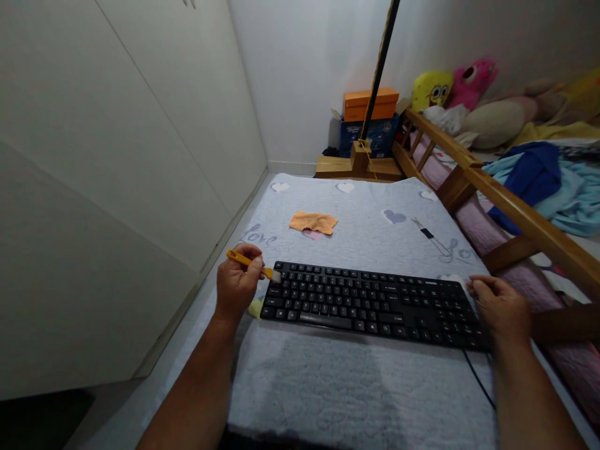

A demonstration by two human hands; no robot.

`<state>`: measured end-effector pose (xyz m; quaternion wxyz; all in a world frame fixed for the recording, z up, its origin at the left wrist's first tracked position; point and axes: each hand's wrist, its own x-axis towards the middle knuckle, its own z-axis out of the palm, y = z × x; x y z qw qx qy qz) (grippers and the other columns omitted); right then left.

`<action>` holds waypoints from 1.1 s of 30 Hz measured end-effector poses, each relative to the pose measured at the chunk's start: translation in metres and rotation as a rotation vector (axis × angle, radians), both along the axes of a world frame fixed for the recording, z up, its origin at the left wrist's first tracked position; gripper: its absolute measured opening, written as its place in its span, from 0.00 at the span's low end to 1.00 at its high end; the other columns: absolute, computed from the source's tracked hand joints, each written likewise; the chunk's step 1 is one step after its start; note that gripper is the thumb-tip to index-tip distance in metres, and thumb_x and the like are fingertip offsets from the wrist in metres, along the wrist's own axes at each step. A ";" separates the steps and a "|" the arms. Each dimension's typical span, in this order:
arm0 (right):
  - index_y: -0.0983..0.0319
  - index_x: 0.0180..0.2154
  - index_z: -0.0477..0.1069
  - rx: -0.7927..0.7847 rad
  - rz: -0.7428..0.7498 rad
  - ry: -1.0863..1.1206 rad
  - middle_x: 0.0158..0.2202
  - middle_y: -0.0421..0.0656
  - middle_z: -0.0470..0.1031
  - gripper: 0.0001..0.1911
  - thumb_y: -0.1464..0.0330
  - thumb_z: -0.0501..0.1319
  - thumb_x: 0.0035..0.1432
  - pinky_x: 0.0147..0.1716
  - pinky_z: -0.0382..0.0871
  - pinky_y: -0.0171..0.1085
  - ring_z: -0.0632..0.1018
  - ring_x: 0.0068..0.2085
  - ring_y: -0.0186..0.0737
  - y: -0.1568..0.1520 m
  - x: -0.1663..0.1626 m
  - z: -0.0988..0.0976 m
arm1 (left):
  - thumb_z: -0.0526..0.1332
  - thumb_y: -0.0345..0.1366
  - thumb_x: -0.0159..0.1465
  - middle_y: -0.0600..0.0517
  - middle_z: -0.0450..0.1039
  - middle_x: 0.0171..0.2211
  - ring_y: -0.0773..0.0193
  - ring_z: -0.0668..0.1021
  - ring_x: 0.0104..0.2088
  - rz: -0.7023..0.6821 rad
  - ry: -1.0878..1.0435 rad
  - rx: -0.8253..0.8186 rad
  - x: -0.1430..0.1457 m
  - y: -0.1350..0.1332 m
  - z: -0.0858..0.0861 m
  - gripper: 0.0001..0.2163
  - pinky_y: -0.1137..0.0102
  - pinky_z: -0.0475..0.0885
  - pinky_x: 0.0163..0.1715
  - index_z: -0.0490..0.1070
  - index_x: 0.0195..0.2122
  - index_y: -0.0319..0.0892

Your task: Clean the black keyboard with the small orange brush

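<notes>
A black keyboard (370, 303) lies across a table covered with a pale blue cloth (347, 381). My left hand (237, 284) is closed around an orange-handled brush (248, 260), whose bristle tip touches the keyboard's far left corner. My right hand (499, 307) rests on the keyboard's right end with its fingers curled over the edge, gripping it. A small yellow-green item (255, 308) peeks out beside the keyboard's left end, under my left hand.
An orange rag (313, 222) lies on the cloth beyond the keyboard. A small metal tool (429, 235) lies at the far right. White cabinet doors (117, 162) stand left. A wooden bed rail (506, 200) with clothes and plush toys runs along the right. Boxes (370, 119) sit behind.
</notes>
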<state>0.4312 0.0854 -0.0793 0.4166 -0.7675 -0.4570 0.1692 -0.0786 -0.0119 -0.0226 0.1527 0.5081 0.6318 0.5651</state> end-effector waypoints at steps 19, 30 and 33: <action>0.59 0.35 0.79 0.002 -0.013 0.038 0.32 0.47 0.81 0.19 0.57 0.61 0.44 0.43 0.73 0.47 0.82 0.37 0.53 0.000 -0.003 0.003 | 0.62 0.38 0.65 0.56 0.72 0.29 0.66 0.77 0.25 -0.115 0.004 0.019 0.001 -0.002 -0.003 0.04 0.71 0.75 0.28 0.71 0.37 0.43; 0.59 0.33 0.78 0.002 -0.033 0.051 0.31 0.48 0.81 0.17 0.58 0.60 0.42 0.41 0.73 0.48 0.81 0.37 0.54 -0.002 -0.010 0.010 | 0.59 0.40 0.66 0.54 0.71 0.28 0.64 0.77 0.28 -0.325 0.128 -0.245 -0.010 -0.007 0.009 0.07 0.70 0.72 0.30 0.71 0.35 0.43; 0.59 0.34 0.78 0.000 -0.032 0.045 0.31 0.48 0.81 0.17 0.58 0.60 0.43 0.41 0.74 0.48 0.82 0.37 0.54 -0.002 -0.010 0.010 | 0.61 0.40 0.65 0.55 0.70 0.27 0.66 0.76 0.26 -0.440 0.003 -0.320 -0.015 -0.014 0.019 0.07 0.71 0.72 0.28 0.71 0.35 0.43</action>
